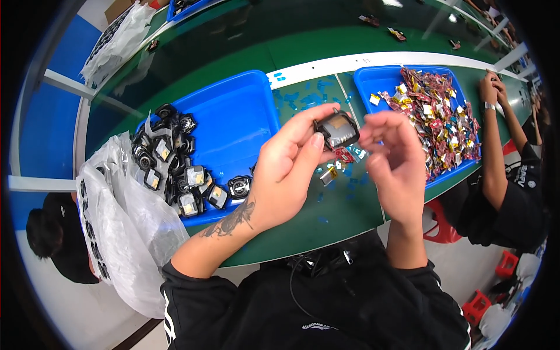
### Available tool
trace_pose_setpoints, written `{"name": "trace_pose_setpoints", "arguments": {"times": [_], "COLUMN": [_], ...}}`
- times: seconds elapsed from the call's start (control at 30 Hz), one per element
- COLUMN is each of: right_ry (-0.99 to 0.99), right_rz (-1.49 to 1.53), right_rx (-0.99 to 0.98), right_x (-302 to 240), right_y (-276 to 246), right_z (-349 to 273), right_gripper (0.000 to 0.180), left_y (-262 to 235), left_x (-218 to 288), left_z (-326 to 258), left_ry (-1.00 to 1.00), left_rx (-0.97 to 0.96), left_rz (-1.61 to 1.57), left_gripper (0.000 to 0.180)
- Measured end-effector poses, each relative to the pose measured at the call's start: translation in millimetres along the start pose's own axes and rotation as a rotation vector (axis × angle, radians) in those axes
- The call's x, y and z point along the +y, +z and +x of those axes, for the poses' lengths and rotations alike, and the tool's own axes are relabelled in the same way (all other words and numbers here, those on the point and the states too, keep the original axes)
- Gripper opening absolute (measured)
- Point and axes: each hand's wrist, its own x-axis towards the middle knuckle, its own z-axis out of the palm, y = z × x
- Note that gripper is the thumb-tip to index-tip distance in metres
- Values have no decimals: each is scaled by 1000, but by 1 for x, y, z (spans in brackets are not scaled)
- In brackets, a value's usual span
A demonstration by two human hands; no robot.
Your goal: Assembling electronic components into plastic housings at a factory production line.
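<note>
In my left hand [286, 163] is a black watch case [338, 129], pinched between thumb and fingers. Its grey, squarish inner side with a tan patch faces up. My right hand [396, 154] hovers just right of the case, fingers bent and thumb apart, with nothing visible in it. Under the hands, a small silver battery piece [328, 176] with yellow tape lies on the green table beside a red circuit piece [343, 154]. Many blue film scraps [318, 87] are scattered around them.
At left, a blue tray [233, 116] holds similar black cases [169, 151]; a plastic bag [125, 204] hangs beside it. The right blue tray [366, 73] is heaped with battery and circuit pieces [434, 122]. A white rail [315, 68] runs behind. Another person's hands [493, 90] are at far right.
</note>
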Motion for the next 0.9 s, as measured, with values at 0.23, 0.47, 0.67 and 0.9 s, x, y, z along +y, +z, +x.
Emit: {"name": "trace_pose_setpoints", "arguments": {"times": [0.23,0.47,0.67,0.9], "right_ry": [86,194,147,109], "right_rz": [62,311,146,90], "right_rx": [18,-35,-124,-107], "right_x": [1,-7,-13,-15], "right_y": [-1,-5,-7,-7], "right_z": [-11,-11,-15,-14], "right_gripper": [19,11,13,7], "left_y": [-12,-7,-7,-11], "left_x": [9,6,5,11], "left_z": [-1,-2,-3,-4], "left_ry": [154,433,523,232], "left_rx": [-70,-47,-63,-170], "left_rz": [324,818,919,796], "left_gripper": [36,38,36,22]}}
